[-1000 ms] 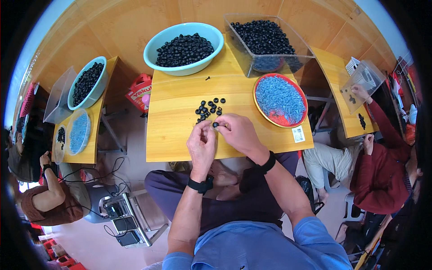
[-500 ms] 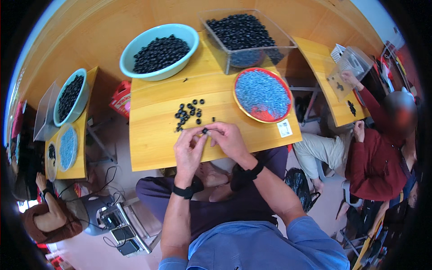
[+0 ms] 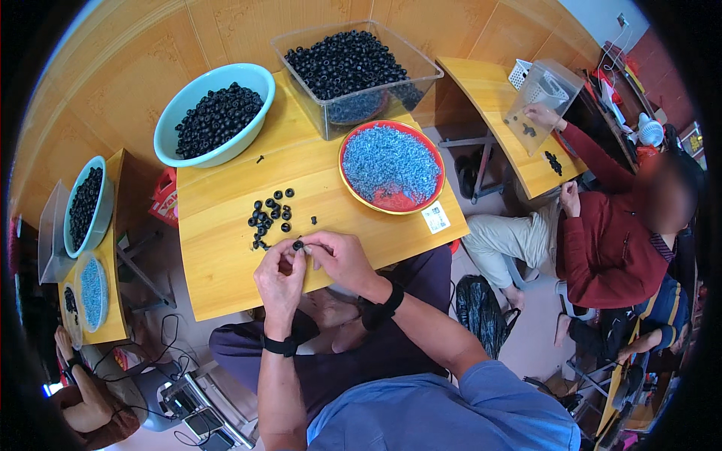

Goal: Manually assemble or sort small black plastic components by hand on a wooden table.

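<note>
View swung, shifting bench (image 3: 226, 278) left in frame; black ring (image 3: 298, 245) stayed near its front edge. Left hand (image 3: 280, 279) pinched it; right hand (image 3: 342, 259) sat beside, grip unclear. Ring looked light, stiff, likely smooth plastic; best held by rim. Round loose rings (image 3: 265, 219) lay beyond.

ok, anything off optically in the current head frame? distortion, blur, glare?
Head view: rim falls to black, and the right-side table's edge bows; the co-worker's head is smeared, the maroon sleeve clearer; a bluish-white glare spot sits lower left; left hand and right hand read clearly, the black bead too small for fine detail.
</note>
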`<state>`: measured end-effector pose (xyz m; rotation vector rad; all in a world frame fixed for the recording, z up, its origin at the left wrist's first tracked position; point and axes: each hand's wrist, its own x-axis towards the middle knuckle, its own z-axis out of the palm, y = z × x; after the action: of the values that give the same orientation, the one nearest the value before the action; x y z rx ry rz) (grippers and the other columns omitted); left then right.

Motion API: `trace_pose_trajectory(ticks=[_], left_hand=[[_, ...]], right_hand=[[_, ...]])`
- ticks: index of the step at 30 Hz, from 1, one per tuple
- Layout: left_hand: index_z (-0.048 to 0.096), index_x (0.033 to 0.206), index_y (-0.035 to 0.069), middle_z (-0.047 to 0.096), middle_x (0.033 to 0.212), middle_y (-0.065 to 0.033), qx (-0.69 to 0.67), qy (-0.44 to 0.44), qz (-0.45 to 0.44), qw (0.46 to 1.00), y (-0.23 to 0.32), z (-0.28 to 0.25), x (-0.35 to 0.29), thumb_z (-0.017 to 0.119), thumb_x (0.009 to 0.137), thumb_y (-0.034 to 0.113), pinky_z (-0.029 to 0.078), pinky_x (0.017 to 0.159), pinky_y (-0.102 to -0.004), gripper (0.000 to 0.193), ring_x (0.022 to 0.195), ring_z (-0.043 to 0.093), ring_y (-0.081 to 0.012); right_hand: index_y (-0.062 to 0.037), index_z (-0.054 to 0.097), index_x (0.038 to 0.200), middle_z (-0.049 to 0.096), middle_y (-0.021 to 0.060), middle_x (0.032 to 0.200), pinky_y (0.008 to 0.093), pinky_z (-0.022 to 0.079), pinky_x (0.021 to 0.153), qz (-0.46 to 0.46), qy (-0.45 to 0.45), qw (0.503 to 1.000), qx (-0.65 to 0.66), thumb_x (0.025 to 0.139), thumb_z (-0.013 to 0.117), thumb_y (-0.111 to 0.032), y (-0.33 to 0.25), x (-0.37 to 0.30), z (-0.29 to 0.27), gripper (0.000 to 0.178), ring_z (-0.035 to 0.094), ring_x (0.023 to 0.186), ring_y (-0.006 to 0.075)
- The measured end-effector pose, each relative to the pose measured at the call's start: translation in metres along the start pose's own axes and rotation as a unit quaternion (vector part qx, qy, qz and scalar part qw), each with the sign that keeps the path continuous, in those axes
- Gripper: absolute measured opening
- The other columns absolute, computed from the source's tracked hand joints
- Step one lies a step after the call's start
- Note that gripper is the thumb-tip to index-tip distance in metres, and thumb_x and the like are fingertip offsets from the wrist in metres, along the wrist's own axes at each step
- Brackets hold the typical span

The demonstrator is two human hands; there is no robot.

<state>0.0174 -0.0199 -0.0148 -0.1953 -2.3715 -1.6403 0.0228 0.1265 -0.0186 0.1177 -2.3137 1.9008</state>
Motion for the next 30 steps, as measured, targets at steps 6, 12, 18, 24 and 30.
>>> trace_pose_trajectory(ticks=[6,12,18,24,30], left_hand=[[0.071,0.106,0.000,0.069,0.082,-0.0057,0.017,-0.020,0.001,1.000,-0.004,-0.004,0.000,0.075,0.086,0.002,0.052,0.062,-0.0250,0.020,0.068,0.063,-0.0097],[0.071,0.108,0.000,0.069,0.081,-0.0067,0.019,-0.026,0.012,0.999,-0.004,-0.003,-0.001,0.074,0.087,0.001,0.052,0.062,-0.0258,0.021,0.068,0.063,-0.0108],[0.071,0.108,0.000,0.069,0.081,-0.0075,0.014,-0.025,0.018,0.999,-0.006,-0.003,-0.002,0.074,0.087,0.001,0.052,0.062,-0.0261,0.021,0.068,0.063,-0.0115],[0.071,0.107,-0.001,0.069,0.080,-0.0079,0.014,-0.026,0.014,0.999,-0.002,-0.003,-0.001,0.074,0.088,0.001,0.052,0.062,-0.0262,0.020,0.068,0.063,-0.0121],[0.071,0.108,-0.001,0.069,0.080,-0.0075,0.015,-0.023,0.021,0.999,-0.003,-0.002,-0.001,0.074,0.088,0.000,0.052,0.062,-0.0261,0.021,0.068,0.063,-0.0119]], right_hand=[[-0.0010,0.072,0.097,0.071,0.0145,0.086,0.0376,0.054,0.067,-0.079,0.066,0.981,-0.163,0.092,0.067,-0.011,-0.026,0.004,-0.053,0.012,0.069,0.076,0.0283],[-0.0018,0.075,0.100,0.071,0.0177,0.095,0.0410,0.054,0.079,-0.036,0.118,0.878,-0.463,0.088,0.066,-0.001,-0.023,0.033,-0.134,0.014,0.069,0.088,0.0329],[-0.0024,0.076,0.102,0.071,0.0193,0.098,0.0428,0.053,0.085,0.006,0.049,0.908,-0.415,0.087,0.063,0.000,-0.008,0.031,-0.151,0.020,0.068,0.096,0.0351],[-0.0012,0.074,0.095,0.071,0.0193,0.096,0.0436,0.053,0.085,0.004,0.102,0.901,-0.421,0.086,0.065,-0.002,-0.016,0.031,-0.160,0.013,0.069,0.093,0.0358],[-0.0004,0.074,0.093,0.071,0.0191,0.092,0.0439,0.054,0.081,0.004,0.053,0.899,-0.435,0.085,0.068,-0.005,-0.018,0.029,-0.168,0.011,0.069,0.088,0.0354]])
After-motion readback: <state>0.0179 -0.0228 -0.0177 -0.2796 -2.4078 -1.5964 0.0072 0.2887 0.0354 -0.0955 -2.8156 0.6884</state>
